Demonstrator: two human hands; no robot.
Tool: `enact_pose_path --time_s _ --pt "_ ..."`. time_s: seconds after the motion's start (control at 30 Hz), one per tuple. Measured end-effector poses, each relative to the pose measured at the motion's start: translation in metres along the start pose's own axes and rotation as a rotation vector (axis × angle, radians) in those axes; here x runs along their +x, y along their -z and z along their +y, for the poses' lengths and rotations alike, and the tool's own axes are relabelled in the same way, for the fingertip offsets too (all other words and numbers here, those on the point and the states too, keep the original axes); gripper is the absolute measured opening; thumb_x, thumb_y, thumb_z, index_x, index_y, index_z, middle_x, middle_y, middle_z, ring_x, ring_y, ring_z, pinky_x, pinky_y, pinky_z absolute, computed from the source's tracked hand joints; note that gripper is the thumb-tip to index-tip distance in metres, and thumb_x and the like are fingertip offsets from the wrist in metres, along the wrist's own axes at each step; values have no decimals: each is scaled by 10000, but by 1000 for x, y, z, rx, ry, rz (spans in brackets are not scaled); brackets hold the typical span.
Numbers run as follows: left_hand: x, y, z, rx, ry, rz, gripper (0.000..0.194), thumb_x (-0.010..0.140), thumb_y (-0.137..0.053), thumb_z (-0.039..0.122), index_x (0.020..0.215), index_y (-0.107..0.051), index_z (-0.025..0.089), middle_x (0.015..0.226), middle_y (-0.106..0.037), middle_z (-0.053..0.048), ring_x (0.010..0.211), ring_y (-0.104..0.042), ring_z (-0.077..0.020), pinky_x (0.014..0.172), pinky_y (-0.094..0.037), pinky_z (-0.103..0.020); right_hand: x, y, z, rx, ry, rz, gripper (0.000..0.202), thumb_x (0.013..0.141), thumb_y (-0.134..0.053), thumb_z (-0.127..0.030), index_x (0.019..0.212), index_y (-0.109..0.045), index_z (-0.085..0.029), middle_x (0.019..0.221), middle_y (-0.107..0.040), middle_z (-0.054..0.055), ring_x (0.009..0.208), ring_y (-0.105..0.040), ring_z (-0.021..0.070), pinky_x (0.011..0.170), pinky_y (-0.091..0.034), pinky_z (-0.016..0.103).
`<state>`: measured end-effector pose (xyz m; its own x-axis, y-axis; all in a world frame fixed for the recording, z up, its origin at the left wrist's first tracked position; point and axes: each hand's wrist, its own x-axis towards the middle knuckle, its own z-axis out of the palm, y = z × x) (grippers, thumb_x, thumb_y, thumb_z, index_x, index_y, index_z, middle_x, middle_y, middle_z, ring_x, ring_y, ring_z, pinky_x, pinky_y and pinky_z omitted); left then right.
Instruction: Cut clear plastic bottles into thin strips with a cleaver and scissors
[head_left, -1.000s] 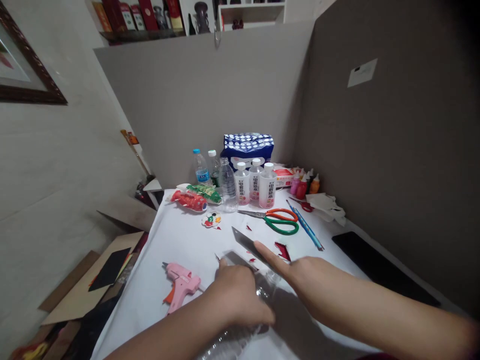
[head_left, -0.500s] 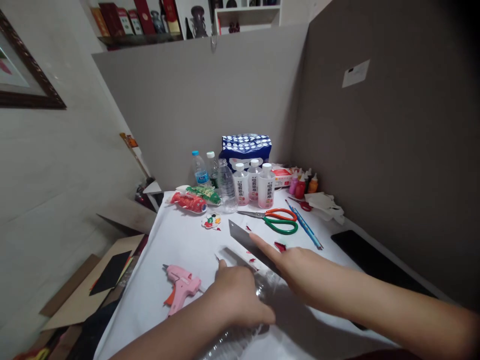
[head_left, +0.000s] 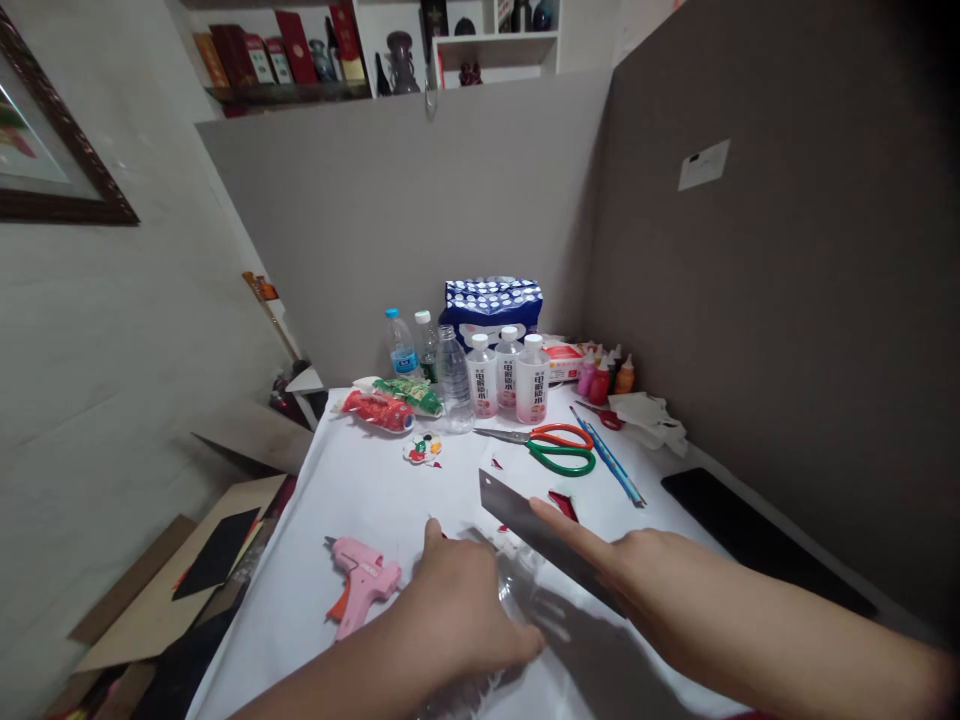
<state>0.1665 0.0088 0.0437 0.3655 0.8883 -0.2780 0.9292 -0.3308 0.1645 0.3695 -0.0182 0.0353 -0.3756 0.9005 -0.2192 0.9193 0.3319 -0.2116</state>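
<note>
Fingers of L hand (head_left: 461, 605) clasp clear bottle (head_left: 512, 592) beneath; prob. light, thin, squashy, slippery, best held round body. R hand (head_left: 645, 570) grips knife (head_left: 529, 528) alongside.

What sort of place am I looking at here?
Probably a craft corner, perhaps in a home: a pink glue gun, scissors and small squeeze bottles of bright colours suggest it.

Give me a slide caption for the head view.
Left hand holding a clear bottle, right hand a flat blade, pink glue gun nearby.
</note>
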Motion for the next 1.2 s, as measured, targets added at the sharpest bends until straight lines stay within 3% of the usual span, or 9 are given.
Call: enact_pose_path --time_s 0.3,0.4,0.5,0.77,1.2 --pt "11 -12 -15 -24 75 7 799 634 -375 837 872 -690 143 853 -682 -167 1102 -491 -457 935 -374 -515 8 -14 16 102 39 79 959 737 -448 -23 1481 43 -377 585 -494 -63 458 -422 98 476 -184 223" --pt "10 -11 -13 -31 72 9 749 644 -409 807 885 -671 148 838 -679 -155 1093 -493 -457 916 -379 -515 8 -19 18 102 19 111 938 743 -450 -34 1488 16 -363 566 -468 -69 447 -407 93 480 -178 224" --pt "9 -5 -8 -36 45 36 665 679 -456 729 954 -639 152 837 -680 -132 1000 -559 -398 947 -346 -525 9 -20 14 86 27 112 978 715 -458 -25 1485 44 -363 587 -504 -62 474 -443 104 488 -202 218" --pt "6 5 -1 -36 29 30 483 711 -482 606 871 -641 179 862 -698 -106 933 -597 -340 1020 -262 -533 8 -7 -5 -8 -6 0 1066 645 -474 18 1478 83 -346 665 -603 -4 543 -506 146 506 -213 241" --pt "10 -4 -10 -2 18 18 592 704 -449 634 980 -673 161 934 -702 -161 902 -627 -371 769 -498 -441 11 -16 1 -68 -26 72 1062 631 -458 5 1470 72 -375 568 -446 -61 441 -391 100 474 -177 233"
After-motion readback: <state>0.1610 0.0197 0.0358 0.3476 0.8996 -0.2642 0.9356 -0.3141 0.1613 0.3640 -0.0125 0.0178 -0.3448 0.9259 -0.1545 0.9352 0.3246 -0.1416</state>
